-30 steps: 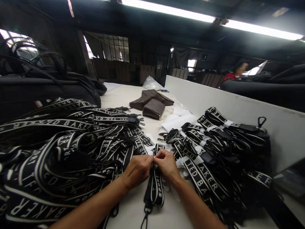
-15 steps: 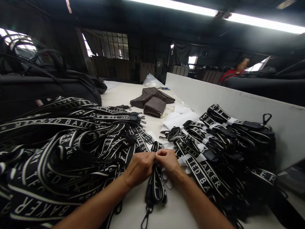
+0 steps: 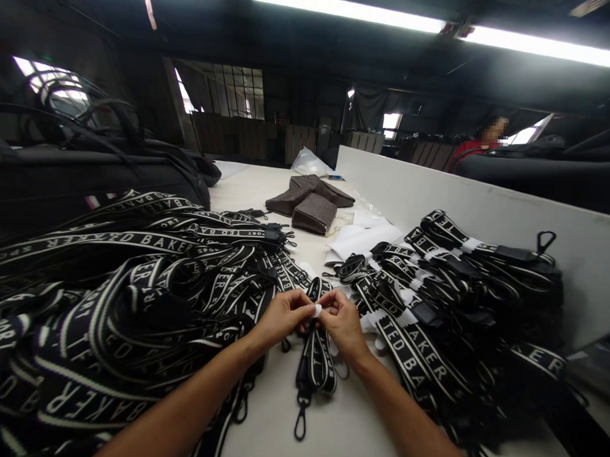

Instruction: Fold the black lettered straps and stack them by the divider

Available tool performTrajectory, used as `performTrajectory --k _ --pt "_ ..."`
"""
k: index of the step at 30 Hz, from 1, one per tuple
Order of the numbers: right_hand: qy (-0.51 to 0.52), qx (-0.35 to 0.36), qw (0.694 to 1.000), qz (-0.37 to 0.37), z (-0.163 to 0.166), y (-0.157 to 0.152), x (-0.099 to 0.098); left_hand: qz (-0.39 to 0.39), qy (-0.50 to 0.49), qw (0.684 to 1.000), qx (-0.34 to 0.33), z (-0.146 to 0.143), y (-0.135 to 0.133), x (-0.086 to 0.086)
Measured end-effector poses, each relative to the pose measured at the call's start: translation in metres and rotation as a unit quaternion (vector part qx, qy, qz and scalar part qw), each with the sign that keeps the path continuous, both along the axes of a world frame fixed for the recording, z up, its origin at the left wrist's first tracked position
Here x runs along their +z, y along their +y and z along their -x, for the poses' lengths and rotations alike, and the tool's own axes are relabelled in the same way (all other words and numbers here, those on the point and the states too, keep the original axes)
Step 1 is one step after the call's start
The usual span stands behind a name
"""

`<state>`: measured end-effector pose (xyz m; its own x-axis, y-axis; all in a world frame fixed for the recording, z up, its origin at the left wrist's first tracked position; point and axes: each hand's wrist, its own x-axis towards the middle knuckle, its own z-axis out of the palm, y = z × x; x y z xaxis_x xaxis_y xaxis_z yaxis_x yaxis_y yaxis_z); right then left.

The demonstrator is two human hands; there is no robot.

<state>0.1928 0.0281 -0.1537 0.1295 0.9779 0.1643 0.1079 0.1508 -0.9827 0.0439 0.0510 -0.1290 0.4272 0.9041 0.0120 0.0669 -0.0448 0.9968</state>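
A folded black-and-white webbing strap (image 3: 320, 366) lies in front of me on the table, its black snap hook (image 3: 301, 420) pointing towards me. Around its upper part is a small white band (image 3: 317, 311), pinched from the left by the fingertips of my left hand (image 3: 284, 314). My right hand (image 3: 342, 321) pinches the same band from the right, thumb and forefinger closed. The fingers partly hide the strap there. Left of my hands is a heap of loose lettered straps (image 3: 132, 302); to the right, folded straps (image 3: 415, 352) are bundled with white bands.
Brown quilted pouches (image 3: 313, 212) and white paper sheets (image 3: 359, 238) lie farther back on the table. A clear plastic bag (image 3: 310, 163) is behind them. A white partition (image 3: 461, 194) runs along the right. Black bags (image 3: 86, 187) stand at left. A person in red (image 3: 470, 151) is in the background.
My fingers have shifted at the band, and its white end now shows between both thumbs. The view has swung slightly to the left; the strap still lies between my hands.
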Motion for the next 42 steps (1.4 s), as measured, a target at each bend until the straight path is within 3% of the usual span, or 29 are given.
performTrajectory --k 3,6,8,11,15,18,22,25,29,31,34,37,39,42 --pt "-0.101 -0.039 0.994 -0.021 -0.002 -0.004 0.006 0.014 0.01 1.0 0.014 0.002 0.002 -0.001" --pt "-0.071 0.026 0.996 0.057 -0.004 -0.008 0.015 -0.053 0.08 0.994 0.047 0.003 0.001 -0.001" --pt "-0.002 0.087 0.988 0.124 -0.003 -0.011 0.02 -0.16 0.161 0.971 0.078 0.003 -0.001 0.001" --pt "0.055 0.093 0.982 0.157 0.001 -0.012 0.021 -0.294 0.263 0.913 0.101 0.003 -0.006 0.002" --pt "0.043 0.048 0.99 0.123 0.007 -0.007 0.009 -0.342 0.332 0.873 0.104 0.003 -0.009 0.001" --pt "0.003 0.029 0.996 0.083 0.007 -0.004 0.002 -0.312 0.328 0.882 0.134 0.003 -0.007 0.002" --pt "-0.121 0.001 0.993 0.013 0.004 -0.002 0.004 -0.267 0.276 0.909 0.163 0.003 -0.002 0.003" --pt "-0.179 -0.014 0.984 -0.008 -0.001 -0.001 0.007 -0.307 0.27 0.898 0.161 0.004 -0.004 0.005" --pt "-0.144 0.001 0.99 0.009 -0.007 0.003 0.005 -0.392 0.248 0.869 0.172 0.009 -0.009 0.013" --pt "-0.131 0.006 0.991 0.006 -0.008 0.004 0.004 -0.369 0.219 0.881 0.201 0.011 -0.008 0.017" --pt "-0.148 0.0 0.989 -0.007 -0.005 0.002 0.005 -0.247 0.134 0.932 0.228 0.011 -0.002 0.017" --pt "-0.155 -0.007 0.988 -0.008 -0.003 -0.002 0.004 -0.071 -0.02 0.987 0.142 0.007 0.004 0.011" --pt "-0.123 -0.001 0.992 0.007 -0.002 -0.004 0.003 0.017 -0.109 0.991 0.08 0.004 0.004 0.009" --pt "-0.035 0.012 0.999 0.038 -0.001 -0.005 0.004 0.069 -0.183 0.979 0.06 0.001 0.002 0.009"
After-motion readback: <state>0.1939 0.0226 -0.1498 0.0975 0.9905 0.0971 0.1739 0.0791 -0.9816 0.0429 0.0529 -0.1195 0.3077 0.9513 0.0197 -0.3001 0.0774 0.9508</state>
